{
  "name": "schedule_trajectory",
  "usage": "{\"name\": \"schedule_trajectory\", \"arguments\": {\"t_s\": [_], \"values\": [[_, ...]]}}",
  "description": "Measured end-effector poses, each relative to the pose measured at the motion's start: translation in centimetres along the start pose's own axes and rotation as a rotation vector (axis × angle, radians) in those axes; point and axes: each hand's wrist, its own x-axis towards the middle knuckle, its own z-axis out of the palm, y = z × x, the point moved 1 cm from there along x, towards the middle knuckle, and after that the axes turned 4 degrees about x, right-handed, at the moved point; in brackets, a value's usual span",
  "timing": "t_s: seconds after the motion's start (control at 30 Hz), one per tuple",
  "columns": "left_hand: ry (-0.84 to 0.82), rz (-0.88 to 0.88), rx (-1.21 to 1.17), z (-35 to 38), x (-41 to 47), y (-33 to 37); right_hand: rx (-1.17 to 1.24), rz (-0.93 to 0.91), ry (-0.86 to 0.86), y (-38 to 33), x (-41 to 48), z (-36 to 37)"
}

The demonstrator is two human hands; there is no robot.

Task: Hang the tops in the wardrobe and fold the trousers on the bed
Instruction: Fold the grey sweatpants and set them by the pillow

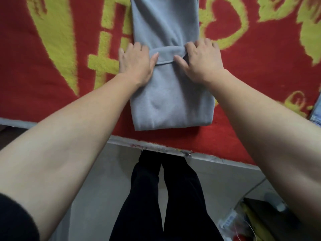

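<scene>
Grey trousers [166, 105] lie lengthwise on the bed, over a red blanket [34, 75] with yellow patterns, and run from near the bed's front edge up out of the top of the view. A folded end of the grey cloth lies across them between my hands. My left hand [135, 62] grips that fold at its left side, thumb on top of the cloth. My right hand [201, 59] grips the fold at its right side, fingers curled over the edge.
The bed's front edge [156, 146] crosses the view below the trousers. My legs in black trousers [156, 197] stand against it on a pale floor. A bit of denim [317, 117] shows at the right edge. Bags and clutter [257, 221] sit at bottom right.
</scene>
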Motion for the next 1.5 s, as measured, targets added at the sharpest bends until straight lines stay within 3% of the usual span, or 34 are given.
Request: {"name": "schedule_trajectory", "arguments": {"t_s": [0.2, 0.43, 0.73, 0.87, 0.93, 1.03, 1.13, 1.2, 1.3, 1.43, 1.5], "values": [[-0.088, 0.041, -0.077, 1.1, -5.0, 0.4, 0.041, -0.101, -0.139, 0.8, -4.0, 1.3], [-0.147, 0.039, -0.106, 1.4, -3.7, 0.2, 0.058, -0.184, -0.024, 1.2, -3.3, 2.1], [-0.044, -0.040, -0.095, 3.0, 0.1, -0.3, 0.203, 0.096, -0.126, 2.1, 0.6, 3.5], [0.054, -0.085, -0.164, 3.3, 0.9, -0.3, 0.157, 0.112, -0.089, 2.4, 2.2, 3.1], [0.108, -0.181, -0.283, 2.9, 1.3, -0.8, 0.247, 0.181, 0.003, 2.7, 2.8, 2.3], [0.098, -0.433, -0.636, 2.0, 4.9, -2.1, 0.629, 0.398, 0.097, 3.7, 5.7, 0.5], [-0.038, -0.654, -1.212, -0.5, 9.4, -3.1, 1.119, 0.558, 0.052, 4.1, 9.7, -1.5], [-0.117, -0.670, -1.474, -2.1, 11.1, -3.2, 1.257, 0.571, -0.049, 4.0, 11.5, -2.4], [-0.228, -0.620, -1.523, -4.1, 11.8, -3.0, 1.232, 0.563, -0.118, 3.7, 12.9, -3.5], [-0.216, -0.560, -1.674, -6.7, 11.0, -3.0, 1.319, 0.556, -0.026, 4.6, 11.9, -6.3], [-0.200, -0.497, -1.583, -8.2, 9.8, -3.1, 1.411, 0.527, 0.021, 5.2, 10.5, -7.9]]}}
